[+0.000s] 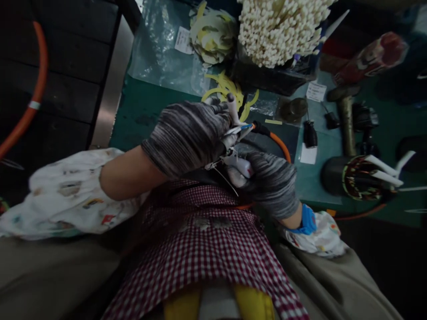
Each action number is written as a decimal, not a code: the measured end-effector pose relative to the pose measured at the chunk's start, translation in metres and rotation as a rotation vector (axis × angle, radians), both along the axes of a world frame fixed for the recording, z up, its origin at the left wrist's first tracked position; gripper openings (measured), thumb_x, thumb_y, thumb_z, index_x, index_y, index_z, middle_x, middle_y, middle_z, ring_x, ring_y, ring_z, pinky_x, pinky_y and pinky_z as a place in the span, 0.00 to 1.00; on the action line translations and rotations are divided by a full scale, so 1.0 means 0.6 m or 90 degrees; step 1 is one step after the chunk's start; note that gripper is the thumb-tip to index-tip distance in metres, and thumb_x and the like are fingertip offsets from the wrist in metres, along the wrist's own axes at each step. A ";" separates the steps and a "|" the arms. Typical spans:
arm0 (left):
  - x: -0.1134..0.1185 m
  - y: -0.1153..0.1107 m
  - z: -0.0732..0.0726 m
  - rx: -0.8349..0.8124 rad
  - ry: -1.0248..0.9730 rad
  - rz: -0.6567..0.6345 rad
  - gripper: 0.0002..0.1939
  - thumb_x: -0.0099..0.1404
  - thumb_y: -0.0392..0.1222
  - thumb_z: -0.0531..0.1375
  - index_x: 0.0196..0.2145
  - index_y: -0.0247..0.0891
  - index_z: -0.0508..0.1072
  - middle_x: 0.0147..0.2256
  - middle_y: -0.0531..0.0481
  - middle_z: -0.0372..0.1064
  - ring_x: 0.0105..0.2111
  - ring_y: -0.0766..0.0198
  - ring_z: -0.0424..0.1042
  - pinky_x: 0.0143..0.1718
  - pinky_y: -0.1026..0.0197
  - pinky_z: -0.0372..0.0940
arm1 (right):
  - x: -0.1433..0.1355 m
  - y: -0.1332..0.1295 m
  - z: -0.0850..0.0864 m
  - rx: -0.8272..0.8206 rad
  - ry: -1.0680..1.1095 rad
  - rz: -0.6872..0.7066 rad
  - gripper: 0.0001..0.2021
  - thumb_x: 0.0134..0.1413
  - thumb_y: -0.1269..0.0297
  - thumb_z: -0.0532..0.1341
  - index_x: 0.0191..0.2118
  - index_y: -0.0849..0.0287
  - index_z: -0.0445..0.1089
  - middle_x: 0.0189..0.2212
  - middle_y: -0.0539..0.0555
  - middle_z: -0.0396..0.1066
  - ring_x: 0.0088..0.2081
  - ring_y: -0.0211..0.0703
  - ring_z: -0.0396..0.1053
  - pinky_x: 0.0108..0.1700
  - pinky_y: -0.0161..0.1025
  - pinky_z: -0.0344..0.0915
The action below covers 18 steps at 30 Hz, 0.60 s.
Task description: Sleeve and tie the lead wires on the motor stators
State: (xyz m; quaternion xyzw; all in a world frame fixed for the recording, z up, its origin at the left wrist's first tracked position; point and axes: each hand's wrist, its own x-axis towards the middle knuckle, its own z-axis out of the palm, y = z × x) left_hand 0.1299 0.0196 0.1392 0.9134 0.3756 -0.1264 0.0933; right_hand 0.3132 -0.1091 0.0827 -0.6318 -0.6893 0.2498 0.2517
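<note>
My left hand (190,135), in a grey-and-black striped knit glove, is closed around white-sleeved wires (235,111). A thin blue wire (246,126) runs beside them into the black end of an orange cable (279,144). Just below, my right hand (270,180), gloved alike, has its fingers curled in. A pale, rounded piece (240,165) with a pinkish end shows at its fingertips; whether it is held or is a covered finger I cannot tell. Thin white string (226,180) hangs between both hands. The part behind the wires is mostly hidden.
Yellow curved strips (227,89) lie beyond my hands, near a pale-yellow bundle (213,38). A black bin (276,75) holds many white sleeves (280,31). To the right are a hammer (347,118) and a wound stator (350,178). A metal table edge (111,84) runs at left.
</note>
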 end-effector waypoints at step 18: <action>0.117 0.072 0.033 -0.010 0.134 -0.072 0.26 0.86 0.50 0.52 0.62 0.29 0.81 0.54 0.32 0.83 0.60 0.36 0.82 0.62 0.41 0.77 | -0.003 0.038 -0.020 0.046 -0.238 -0.063 0.15 0.76 0.56 0.63 0.53 0.55 0.85 0.51 0.62 0.86 0.53 0.58 0.83 0.59 0.53 0.79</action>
